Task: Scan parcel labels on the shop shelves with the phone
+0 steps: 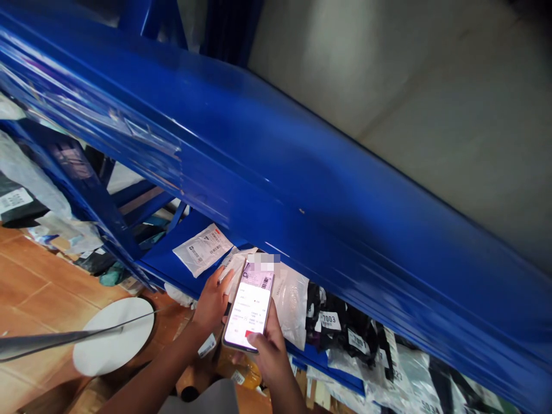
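In the lower middle of the head view, my right hand (273,345) is wrapped around a smartphone (245,313). Its thumb lies on the lower part of the lit screen, by a red button. My left hand (211,302) is just left of the phone, with fingers stretched apart at the edge of a white plastic parcel (233,267); its thumb is hidden. The phone covers part of that parcel. A larger white parcel (293,302) lies to the right behind the phone. Farther left, a labelled white mailer (204,250) lies on the blue shelf (166,247).
A wide blue rack beam (241,167) crosses above my hands. Black parcels with number labels (331,321) and clear-wrapped ones (409,368) fill the shelf to the right. A round white disc (114,336) stands over the tiled floor (30,287) at left.
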A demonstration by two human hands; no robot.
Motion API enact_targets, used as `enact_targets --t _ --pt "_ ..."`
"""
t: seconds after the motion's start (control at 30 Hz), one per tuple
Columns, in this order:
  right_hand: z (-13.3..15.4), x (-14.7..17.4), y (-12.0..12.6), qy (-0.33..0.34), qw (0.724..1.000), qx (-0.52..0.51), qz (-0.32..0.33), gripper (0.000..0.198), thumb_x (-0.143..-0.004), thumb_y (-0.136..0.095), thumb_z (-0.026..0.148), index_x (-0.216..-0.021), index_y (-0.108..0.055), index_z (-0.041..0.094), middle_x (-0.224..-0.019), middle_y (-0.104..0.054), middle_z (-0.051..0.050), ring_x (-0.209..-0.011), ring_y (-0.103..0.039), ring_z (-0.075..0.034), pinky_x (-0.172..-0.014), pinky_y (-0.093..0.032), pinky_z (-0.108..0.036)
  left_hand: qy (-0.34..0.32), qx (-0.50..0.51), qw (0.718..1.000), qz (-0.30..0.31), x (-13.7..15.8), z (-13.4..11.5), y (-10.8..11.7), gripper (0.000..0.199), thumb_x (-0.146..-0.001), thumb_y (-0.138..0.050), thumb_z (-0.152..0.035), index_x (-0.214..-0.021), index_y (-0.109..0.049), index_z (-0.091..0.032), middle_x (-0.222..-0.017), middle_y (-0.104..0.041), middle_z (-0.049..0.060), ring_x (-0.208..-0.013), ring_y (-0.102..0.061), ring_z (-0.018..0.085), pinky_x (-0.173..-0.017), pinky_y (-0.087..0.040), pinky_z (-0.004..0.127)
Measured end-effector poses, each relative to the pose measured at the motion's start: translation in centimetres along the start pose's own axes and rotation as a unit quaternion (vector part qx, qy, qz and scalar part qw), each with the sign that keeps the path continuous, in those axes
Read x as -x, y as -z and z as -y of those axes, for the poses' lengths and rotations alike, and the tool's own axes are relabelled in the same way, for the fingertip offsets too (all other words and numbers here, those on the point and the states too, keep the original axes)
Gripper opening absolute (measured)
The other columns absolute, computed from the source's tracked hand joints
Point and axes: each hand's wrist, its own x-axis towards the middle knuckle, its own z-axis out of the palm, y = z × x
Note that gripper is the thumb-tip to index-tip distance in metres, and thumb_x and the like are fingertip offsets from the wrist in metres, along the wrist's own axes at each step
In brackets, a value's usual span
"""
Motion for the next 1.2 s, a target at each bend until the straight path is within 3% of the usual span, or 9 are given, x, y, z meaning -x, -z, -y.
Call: enact_targets --t 0.13,0.33,0.47,0.83,1.03,1.2 --pt "0.2 0.4 0.5 0.016 1.000 -0.011 -0.013 0.107 -0.063 -0.064 0.014 -0.150 -0.003 0.019 -0.113 -0.072 -0.013 -0.088 -0.071 -0.032 -0.035 -0.048 -0.025 0.021 -0.029 0.999 0.000 0.1 0.4 -0.2 0.054 -0.083 -0.037 -0.009 -0.134 -0.048 -0.017 -0.142 -0.043 0.016 -0.132 -0.042 0.028 -0.109 -0.040 0.047" --pt "1.4 2.3 2.9 0.025 0.997 -0.021 -0.070 0.113 -0.066 -0.073 0.021 -0.150 0.002 0.024 -0.101 -0.077 -0.010 -0.082 -0.071 -0.031 -0.043 -0.051 -0.029 0.030 -0.023 0.999 -0.017 0.0 0.5 -0.1 0.051 -0.086 -0.037 -0.010 -0.134 -0.050 -0.020 -0.140 -0.044 0.014 -0.128 -0.047 0.027 -0.107 -0.042 0.046" --pt "2.6 3.3 3.7 0.051 0.990 -0.040 -0.123 0.110 -0.063 -0.077 0.018 -0.150 -0.010 0.026 -0.089 -0.078 -0.008 -0.072 -0.070 -0.028 -0.042 -0.049 -0.027 0.033 -0.018 0.999 -0.018 -0.1 0.4 0.0 0.051 -0.086 -0.038 -0.010 -0.135 -0.049 -0.022 -0.139 -0.045 0.012 -0.125 -0.050 0.026 -0.107 -0.043 0.044" --pt "2.7 3.2 3.8 0.061 0.990 -0.043 -0.116 0.116 -0.064 -0.079 0.023 -0.151 -0.001 0.025 -0.088 -0.079 -0.008 -0.065 -0.069 -0.024 -0.043 -0.048 -0.025 0.040 -0.023 0.998 -0.033 0.1 0.2 -0.7 0.052 -0.085 -0.040 -0.009 -0.134 -0.050 -0.023 -0.138 -0.045 0.011 -0.125 -0.049 0.025 -0.107 -0.043 0.043" --pt "2.0 3.1 3.5 0.031 0.991 -0.070 -0.107 0.122 -0.060 -0.080 0.025 -0.150 0.003 0.023 -0.088 -0.079 -0.010 -0.071 -0.070 -0.029 -0.043 -0.048 -0.026 -0.067 -0.120 0.989 -0.046 2.5 -1.1 -3.3 0.058 -0.078 -0.039 0.002 -0.129 -0.053 -0.021 -0.143 -0.039 0.015 -0.135 -0.036 0.032 -0.106 -0.039 0.056" --pt "-0.6 2.0 2.3 0.022 0.991 -0.118 -0.067 0.116 -0.058 -0.075 0.026 -0.150 -0.004 0.025 -0.085 -0.078 -0.010 -0.066 -0.070 -0.031 -0.035 -0.044 -0.027 -0.106 -0.150 0.982 -0.034 3.4 -1.7 -3.7 0.049 -0.083 -0.048 -0.006 -0.132 -0.049 -0.016 -0.135 -0.048 0.014 -0.130 -0.040 0.028 -0.110 -0.036 0.047"
